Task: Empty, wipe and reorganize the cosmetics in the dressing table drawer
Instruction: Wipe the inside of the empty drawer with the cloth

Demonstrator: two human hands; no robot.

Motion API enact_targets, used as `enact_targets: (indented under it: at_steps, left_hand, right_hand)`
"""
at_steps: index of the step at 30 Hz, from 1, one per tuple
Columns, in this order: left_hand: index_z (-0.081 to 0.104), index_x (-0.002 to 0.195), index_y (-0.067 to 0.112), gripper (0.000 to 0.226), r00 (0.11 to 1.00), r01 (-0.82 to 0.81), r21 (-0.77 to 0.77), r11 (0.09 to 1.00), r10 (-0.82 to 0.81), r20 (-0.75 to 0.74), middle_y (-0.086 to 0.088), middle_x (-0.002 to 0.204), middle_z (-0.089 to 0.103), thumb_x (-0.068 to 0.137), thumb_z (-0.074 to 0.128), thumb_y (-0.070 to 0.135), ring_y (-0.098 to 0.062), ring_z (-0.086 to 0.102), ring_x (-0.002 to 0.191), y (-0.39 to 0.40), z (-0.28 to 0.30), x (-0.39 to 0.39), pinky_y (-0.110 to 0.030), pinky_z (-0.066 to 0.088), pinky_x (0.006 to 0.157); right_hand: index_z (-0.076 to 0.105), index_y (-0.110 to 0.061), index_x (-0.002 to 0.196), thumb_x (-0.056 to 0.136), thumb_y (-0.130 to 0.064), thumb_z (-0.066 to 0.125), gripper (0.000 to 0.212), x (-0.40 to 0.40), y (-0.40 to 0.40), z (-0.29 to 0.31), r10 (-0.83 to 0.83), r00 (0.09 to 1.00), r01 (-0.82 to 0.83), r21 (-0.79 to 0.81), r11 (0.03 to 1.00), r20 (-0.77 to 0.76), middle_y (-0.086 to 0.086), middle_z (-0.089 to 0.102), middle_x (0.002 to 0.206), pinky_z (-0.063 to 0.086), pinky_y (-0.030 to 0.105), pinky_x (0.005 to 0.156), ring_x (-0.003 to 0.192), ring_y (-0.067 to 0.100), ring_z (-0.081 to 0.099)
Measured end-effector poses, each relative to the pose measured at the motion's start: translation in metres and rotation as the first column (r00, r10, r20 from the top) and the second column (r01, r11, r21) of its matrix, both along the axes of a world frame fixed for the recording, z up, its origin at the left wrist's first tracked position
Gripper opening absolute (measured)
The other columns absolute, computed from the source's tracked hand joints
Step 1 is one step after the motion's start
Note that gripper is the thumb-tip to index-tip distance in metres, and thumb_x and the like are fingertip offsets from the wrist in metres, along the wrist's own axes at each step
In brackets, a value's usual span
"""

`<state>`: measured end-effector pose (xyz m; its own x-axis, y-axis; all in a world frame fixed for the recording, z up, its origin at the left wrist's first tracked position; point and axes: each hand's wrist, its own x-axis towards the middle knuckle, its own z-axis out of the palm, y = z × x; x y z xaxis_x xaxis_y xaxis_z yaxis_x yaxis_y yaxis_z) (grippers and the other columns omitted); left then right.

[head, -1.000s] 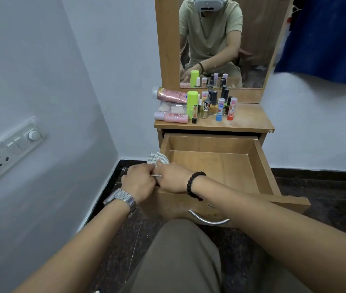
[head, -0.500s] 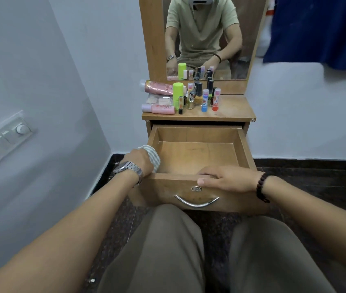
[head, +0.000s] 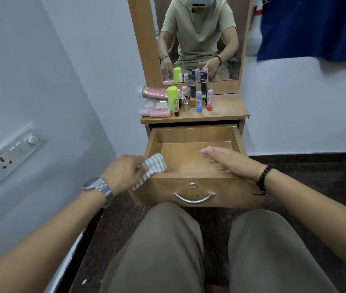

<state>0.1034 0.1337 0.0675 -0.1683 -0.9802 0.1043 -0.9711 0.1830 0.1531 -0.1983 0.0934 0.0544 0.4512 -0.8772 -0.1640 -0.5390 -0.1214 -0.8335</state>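
The pulled-out wooden drawer (head: 195,163) of the dressing table is lying bare inside, which suggests the emptying step is done and the wiping is about to begin. The left hand (head: 125,173) is gripping a grey-and-white striped cloth (head: 154,167), its fingers curled round the fabric, and is holding it over the drawer's near left corner, with one end of the cloth hanging down outside the drawer front; holding it bunched like this is likely giving a firm pad for rubbing the floor of the drawer. The right hand (head: 229,158) is hovering above the drawer's near right part with its fingers loosely spread and holding nothing, probably getting out of the cloth's path or readying to steady the drawer.

The cosmetics are standing behind the drawer on the wooden counter (head: 227,108), crowded toward its left side: a lime-green cylindrical bottle (head: 172,95), a pink tube lying flat (head: 159,112), a second, larger pink tube (head: 153,92) lying at the back, and a cluster of small upright bottles and sticks (head: 197,98). Parking them there is keeping them within reach for putting back.

Compared with half a second ago, the right hand is no longer resting on the drawer's front edge above the lock; it is lifting over the interior. The left hand is unfurling the cloth further into the drawer.
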Motion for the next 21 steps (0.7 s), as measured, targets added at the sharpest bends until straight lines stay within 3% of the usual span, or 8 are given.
enact_targets:
  at_steps: [4, 8, 13, 18, 21]
  left_hand:
    - [0.049, 0.088, 0.022, 0.029, 0.993, 0.114, -0.055, 0.992, -0.115, -0.008, 0.003, 0.082, 0.056, 0.1, 0.028, 0.039, -0.022, 0.056, 0.082, 0.002, -0.021, -0.046, -0.033, 0.038, 0.069]
    - [0.054, 0.108, 0.018, 0.031, 0.984, 0.165, -0.084, 0.983, -0.17, -0.052, -0.001, 0.101, 0.062, 0.102, 0.028, 0.034, -0.023, 0.056, 0.094, -0.001, -0.032, -0.11, -0.036, 0.04, 0.082]
    - [0.052, 0.108, 0.013, 0.032, 0.969, 0.225, -0.175, 0.959, -0.239, -0.068, -0.011, 0.104, 0.063, 0.1, 0.03, 0.035, -0.032, 0.056, 0.095, 0.001, -0.04, -0.187, -0.04, 0.037, 0.082]
    - [0.054, 0.109, 0.014, 0.058, 0.96, 0.271, -0.182, 0.945, -0.28, -0.026, -0.007, 0.104, 0.063, 0.091, 0.008, 0.046, -0.029, 0.057, 0.092, 0.002, -0.043, -0.216, -0.04, 0.041, 0.08]
    - [0.052, 0.109, 0.015, 0.056, 0.952, 0.299, -0.165, 0.94, -0.305, -0.007, -0.006, 0.102, 0.063, 0.093, 0.009, 0.048, -0.028, 0.058, 0.092, 0.002, -0.04, -0.196, -0.038, 0.038, 0.078]
  right_hand:
    - [0.036, -0.02, 0.148, 0.098, -0.053, 0.032, 0.06, -0.004, -0.002, 0.004, -0.111, 0.978, 0.097, 0.088, 0.991, 0.177, -0.002, 0.044, 0.147, 0.042, 0.035, 0.106, 0.131, 0.013, 0.045]
    - [0.036, -0.02, 0.148, 0.098, -0.052, 0.034, 0.059, -0.01, -0.007, 0.013, -0.158, 0.958, 0.141, 0.085, 0.986, 0.24, -0.002, 0.041, 0.149, 0.04, 0.033, 0.106, 0.132, 0.011, 0.043]
    - [0.041, -0.021, 0.144, 0.1, -0.047, 0.034, 0.051, -0.019, -0.014, 0.035, -0.199, 0.939, 0.21, -0.007, 0.978, 0.281, -0.005, 0.044, 0.145, 0.04, 0.029, 0.101, 0.13, 0.011, 0.044]
    - [0.05, -0.019, 0.135, 0.102, -0.04, 0.037, 0.041, -0.031, -0.017, 0.036, -0.183, 0.966, 0.203, -0.095, 0.975, 0.182, -0.003, 0.053, 0.133, 0.039, 0.028, 0.099, 0.123, 0.013, 0.048]
    - [0.049, -0.021, 0.138, 0.1, -0.036, 0.046, 0.042, -0.039, -0.018, 0.038, -0.023, 0.999, 0.019, -0.13, 0.991, -0.032, -0.006, 0.049, 0.141, 0.035, 0.025, 0.102, 0.125, 0.007, 0.045]
